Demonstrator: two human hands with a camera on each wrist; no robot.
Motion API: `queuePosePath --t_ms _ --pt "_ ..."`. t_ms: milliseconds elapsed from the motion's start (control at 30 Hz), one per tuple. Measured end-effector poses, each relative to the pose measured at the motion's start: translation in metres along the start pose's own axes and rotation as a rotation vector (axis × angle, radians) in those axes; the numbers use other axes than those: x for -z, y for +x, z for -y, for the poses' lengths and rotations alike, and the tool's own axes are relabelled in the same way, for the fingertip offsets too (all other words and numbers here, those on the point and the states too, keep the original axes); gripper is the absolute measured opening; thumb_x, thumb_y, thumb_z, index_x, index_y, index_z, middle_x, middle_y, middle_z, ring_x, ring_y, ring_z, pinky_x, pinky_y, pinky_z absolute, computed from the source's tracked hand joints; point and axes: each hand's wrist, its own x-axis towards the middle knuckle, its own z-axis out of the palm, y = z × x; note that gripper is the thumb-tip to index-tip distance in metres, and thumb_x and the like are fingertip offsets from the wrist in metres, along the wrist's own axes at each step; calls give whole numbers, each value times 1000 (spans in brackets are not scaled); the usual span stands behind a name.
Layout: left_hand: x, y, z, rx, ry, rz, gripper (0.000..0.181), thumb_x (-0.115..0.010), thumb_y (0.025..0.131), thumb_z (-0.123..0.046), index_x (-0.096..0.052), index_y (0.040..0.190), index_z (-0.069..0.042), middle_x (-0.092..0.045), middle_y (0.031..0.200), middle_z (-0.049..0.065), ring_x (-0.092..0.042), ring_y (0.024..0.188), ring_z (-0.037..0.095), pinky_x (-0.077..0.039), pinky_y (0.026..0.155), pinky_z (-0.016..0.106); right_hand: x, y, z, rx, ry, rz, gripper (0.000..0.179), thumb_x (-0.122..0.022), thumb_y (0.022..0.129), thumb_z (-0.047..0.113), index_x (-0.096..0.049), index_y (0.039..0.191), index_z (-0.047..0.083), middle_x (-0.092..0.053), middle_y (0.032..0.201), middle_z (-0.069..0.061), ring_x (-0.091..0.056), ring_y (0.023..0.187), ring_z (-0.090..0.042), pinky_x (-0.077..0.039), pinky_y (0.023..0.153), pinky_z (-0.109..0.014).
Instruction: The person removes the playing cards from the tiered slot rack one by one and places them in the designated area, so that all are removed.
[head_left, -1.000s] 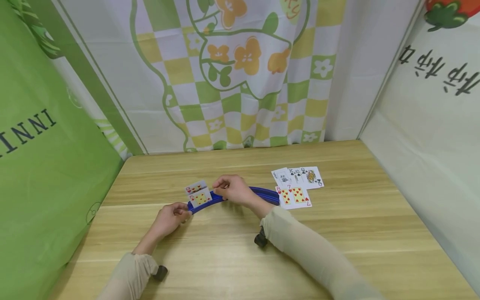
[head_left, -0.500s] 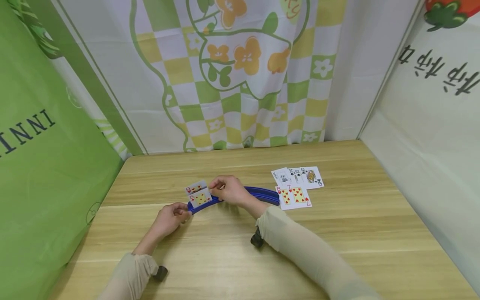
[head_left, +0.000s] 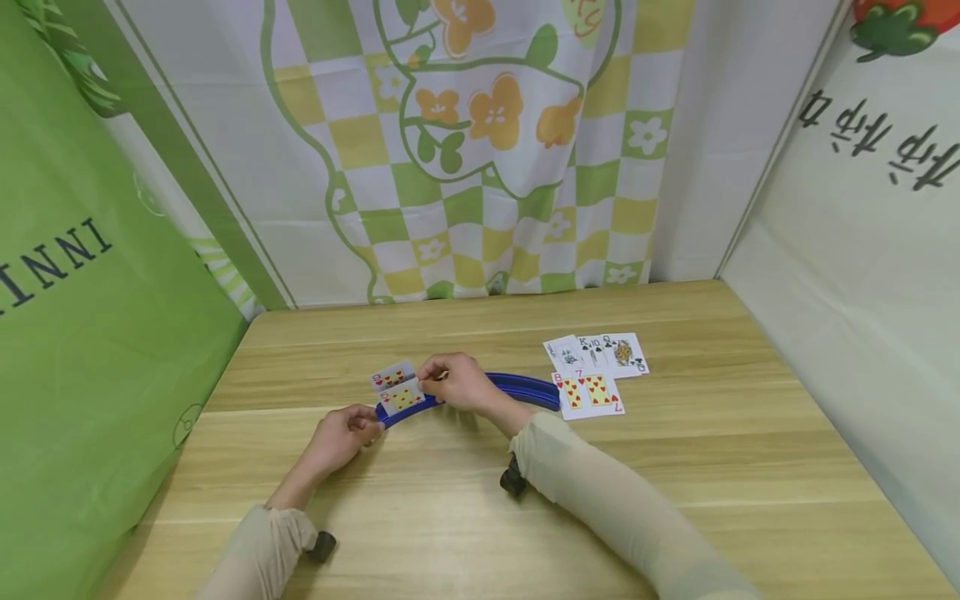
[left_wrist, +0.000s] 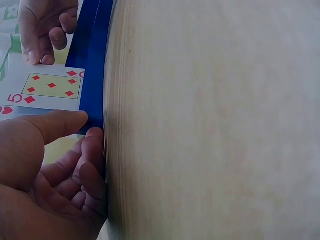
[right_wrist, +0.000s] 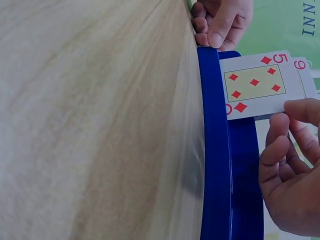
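Note:
A curved blue card holder (head_left: 525, 387) lies on the table. My left hand (head_left: 343, 437) pinches its left end between thumb and fingers. The five of diamonds (head_left: 402, 397) stands in the holder's front slot near that end, and the nine of hearts (head_left: 392, 377) stands behind it, partly covered. My right hand (head_left: 462, 383) pinches the right edge of the five of diamonds near its top corner. In the right wrist view the thumb overlaps the corner of the five (right_wrist: 255, 85), and the nine (right_wrist: 302, 75) shows beyond it.
Right of the holder, the eight and seven of hearts (head_left: 597, 396) lie face up, overlapping, close to its right end. Behind them several black-suited cards (head_left: 622, 354) lie fanned, a queen on the right. Printed curtains (head_left: 495, 225) hang along the table's (head_left: 450, 517) back edge.
My right hand has shifted slightly left, from beside the five of diamonds onto its right edge. My left hand stays on the holder's end.

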Motion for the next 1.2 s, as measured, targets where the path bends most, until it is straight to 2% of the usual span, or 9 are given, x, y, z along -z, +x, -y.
queuePosePath --t_ms 467,700,800,1000,1200 --pt "1 -1 -1 -2 14 5 31 -69 93 -19 -66 116 2 -71 94 8 -63 79 15 -51 68 27 8 0 0 -3 -21 4 9 -66 96 18 -73 100 14 -70 94 -5 -65 68 -15 -53 59 -26" --pt "1 -1 -2 -2 11 3 31 -70 92 -18 -66 116 2 -72 94 8 -64 79 14 -51 67 27 15 -4 5 -9 -2 1 11 -66 95 18 -73 101 12 -70 95 -7 -70 80 -35 -52 58 -25" --pt "1 -1 -1 -2 9 2 31 -70 92 -18 -66 116 2 -71 94 8 -63 79 14 -52 67 26 19 -5 7 1 -5 -4 10 -66 95 18 -72 101 12 -69 93 -7 -69 78 -34 -52 58 -26" --pt "0 0 0 -3 3 0 31 -70 91 -17 -66 115 2 -71 93 8 -62 77 14 -51 65 25 26 -7 6 -1 -8 -14 9 -66 95 18 -71 99 12 -69 93 -6 -65 70 -23 -54 60 -30" --pt "0 1 1 0 4 -2 31 -70 91 -17 -66 115 2 -71 92 8 -62 77 14 -51 64 25 35 -11 4 -16 -9 -16 10 -66 95 19 -69 101 11 -68 94 -6 -62 67 -16 -52 60 -28"
